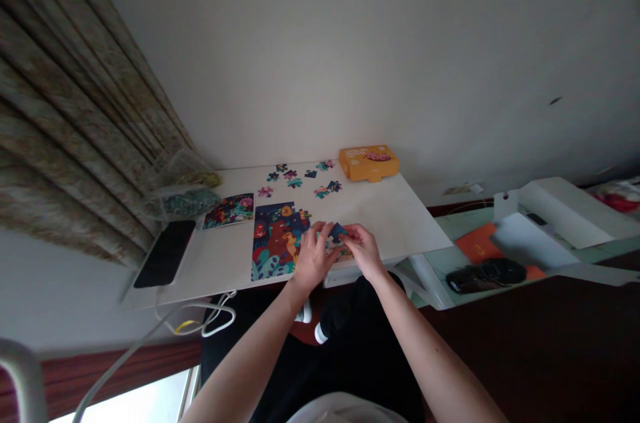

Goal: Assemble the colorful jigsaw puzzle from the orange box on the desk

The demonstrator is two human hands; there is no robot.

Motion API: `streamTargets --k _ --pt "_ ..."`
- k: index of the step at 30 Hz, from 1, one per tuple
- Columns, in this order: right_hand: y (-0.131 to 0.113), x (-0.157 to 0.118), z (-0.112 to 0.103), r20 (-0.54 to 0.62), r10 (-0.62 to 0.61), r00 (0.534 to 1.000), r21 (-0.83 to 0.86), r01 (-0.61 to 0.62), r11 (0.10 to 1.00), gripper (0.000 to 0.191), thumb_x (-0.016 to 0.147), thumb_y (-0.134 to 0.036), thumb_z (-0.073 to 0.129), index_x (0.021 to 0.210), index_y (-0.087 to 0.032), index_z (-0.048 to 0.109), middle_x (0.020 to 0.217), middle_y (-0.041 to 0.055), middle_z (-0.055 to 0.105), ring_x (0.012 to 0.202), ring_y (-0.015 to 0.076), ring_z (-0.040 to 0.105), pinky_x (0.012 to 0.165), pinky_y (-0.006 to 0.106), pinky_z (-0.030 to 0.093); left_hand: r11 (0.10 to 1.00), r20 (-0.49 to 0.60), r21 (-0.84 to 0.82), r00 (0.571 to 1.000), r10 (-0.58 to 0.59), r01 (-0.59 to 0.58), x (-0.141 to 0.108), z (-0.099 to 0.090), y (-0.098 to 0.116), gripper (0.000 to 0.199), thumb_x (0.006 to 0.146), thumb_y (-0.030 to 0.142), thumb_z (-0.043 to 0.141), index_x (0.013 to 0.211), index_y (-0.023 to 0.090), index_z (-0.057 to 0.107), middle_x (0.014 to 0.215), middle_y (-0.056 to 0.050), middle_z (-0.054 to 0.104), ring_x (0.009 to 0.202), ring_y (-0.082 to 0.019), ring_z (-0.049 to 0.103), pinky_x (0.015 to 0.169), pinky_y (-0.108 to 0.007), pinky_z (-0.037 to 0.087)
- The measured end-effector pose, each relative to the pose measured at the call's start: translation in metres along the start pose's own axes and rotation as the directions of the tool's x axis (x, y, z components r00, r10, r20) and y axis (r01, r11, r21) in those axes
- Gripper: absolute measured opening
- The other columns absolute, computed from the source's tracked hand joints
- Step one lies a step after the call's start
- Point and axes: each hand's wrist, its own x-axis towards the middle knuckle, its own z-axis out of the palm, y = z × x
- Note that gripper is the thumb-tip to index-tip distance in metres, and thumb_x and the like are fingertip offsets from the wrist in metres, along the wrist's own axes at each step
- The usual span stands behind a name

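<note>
A partly assembled jigsaw puzzle (273,243) with a dark, colourful picture lies near the front edge of the white table. My left hand (313,257) rests over its right side, fingers spread and bent, covering part of the picture. Just to the right, my right hand (364,251) pinches a dark blue puzzle piece (337,231) between thumb and fingertips at the puzzle's right edge. The left fingertips are close to this piece; whether they touch it I cannot tell. Several loose puzzle pieces (295,183) are scattered at the back of the table.
A picture card (229,211) lies left of the puzzle, near a black phone (166,253) and a clear plastic bag (183,199). An orange box (369,163) stands at the back right. A white cable (220,308) hangs at the front left. Right is a lower glass shelf (463,226).
</note>
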Motion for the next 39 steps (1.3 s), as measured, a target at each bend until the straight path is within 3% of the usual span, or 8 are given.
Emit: streamTargets --k 3,9,20,23,26,31,35,39 --pt "0.001 0.006 -0.008 -0.081 0.015 0.997 0.009 -0.014 1.000 0.041 0.067 -0.052 0.085 0.090 -0.022 0.069 0.077 0.0024 0.071 0.070 0.0198 0.066 0.061 0.030 0.053 0.995 0.071 0.097 0.997 -0.018 0.011 -0.001 -0.009 -0.009 0.058 0.095 0.042 0.068 0.146 0.022 0.046 0.141 -0.019 0.056 0.128 -0.035 0.057 0.105 -0.053 0.050" --pt "0.003 0.017 -0.023 -0.157 0.004 0.988 0.051 0.004 0.999 0.051 0.057 -0.057 0.090 0.087 -0.020 0.069 0.066 -0.0017 0.066 0.060 0.0150 0.058 0.054 0.026 0.047 0.968 0.222 0.250 0.974 -0.049 -0.008 -0.014 -0.024 -0.032 0.039 0.098 0.041 0.063 0.131 0.020 0.062 0.137 -0.016 0.063 0.126 -0.034 0.060 0.113 -0.057 0.043" --pt "0.011 0.020 -0.027 -0.196 0.022 0.980 0.041 -0.014 0.999 0.051 0.058 -0.055 0.091 0.088 -0.020 0.071 0.066 -0.0011 0.065 0.061 0.0155 0.058 0.054 0.027 0.046 0.976 0.238 0.218 0.970 -0.049 -0.004 -0.019 -0.025 -0.032 0.030 0.101 0.035 0.058 0.126 0.021 0.066 0.134 -0.013 0.067 0.130 -0.030 0.060 0.118 -0.056 0.041" --pt "0.014 0.026 -0.030 -0.137 0.013 0.990 0.003 -0.012 1.000 0.050 0.061 -0.055 0.090 0.090 -0.020 0.071 0.065 -0.0013 0.065 0.060 0.0157 0.057 0.054 0.027 0.046 0.975 0.234 0.222 0.971 -0.052 -0.001 -0.019 -0.025 -0.032 0.029 0.101 0.034 0.057 0.125 0.021 0.067 0.135 -0.012 0.067 0.130 -0.031 0.060 0.118 -0.055 0.040" --pt "0.015 0.040 -0.032 -0.005 -0.024 1.000 -0.091 0.024 0.996 0.046 0.065 -0.055 0.086 0.091 -0.020 0.072 0.072 0.0017 0.070 0.066 0.0180 0.063 0.061 0.030 0.050 0.974 0.232 0.225 0.971 -0.059 0.005 -0.019 -0.025 -0.031 0.029 0.101 0.033 0.057 0.125 0.021 0.067 0.135 -0.012 0.067 0.129 -0.031 0.060 0.118 -0.054 0.041" --pt "0.009 0.077 -0.028 0.193 -0.084 0.978 -0.279 0.136 0.951 0.038 0.072 -0.053 0.078 0.093 -0.020 0.075 0.079 0.0030 0.074 0.072 0.0196 0.066 0.071 0.032 0.052 0.975 0.236 0.221 0.970 -0.063 0.009 -0.019 -0.024 -0.031 0.029 0.101 0.033 0.058 0.125 0.020 0.067 0.135 -0.012 0.068 0.129 -0.031 0.060 0.118 -0.055 0.041" --pt "0.002 0.096 -0.022 0.268 -0.091 0.959 -0.338 0.182 0.923 0.031 0.076 -0.043 0.072 0.097 -0.020 0.076 0.079 0.0027 0.074 0.072 0.0191 0.066 0.072 0.032 0.052 0.976 0.232 0.218 0.971 -0.059 0.007 -0.020 -0.023 -0.032 0.028 0.101 0.032 0.058 0.125 0.021 0.067 0.135 -0.012 0.068 0.129 -0.030 0.060 0.118 -0.055 0.040" --pt "0.001 0.098 -0.022 0.292 -0.083 0.953 -0.357 0.189 0.915 0.028 0.078 -0.039 0.070 0.099 -0.021 0.076 0.081 0.0035 0.075 0.074 0.0202 0.067 0.074 0.032 0.053 0.977 0.226 0.212 0.973 -0.055 0.006 -0.021 -0.022 -0.034 0.029 0.100 0.031 0.059 0.126 0.020 0.067 0.134 -0.012 0.068 0.129 -0.030 0.060 0.117 -0.055 0.041"
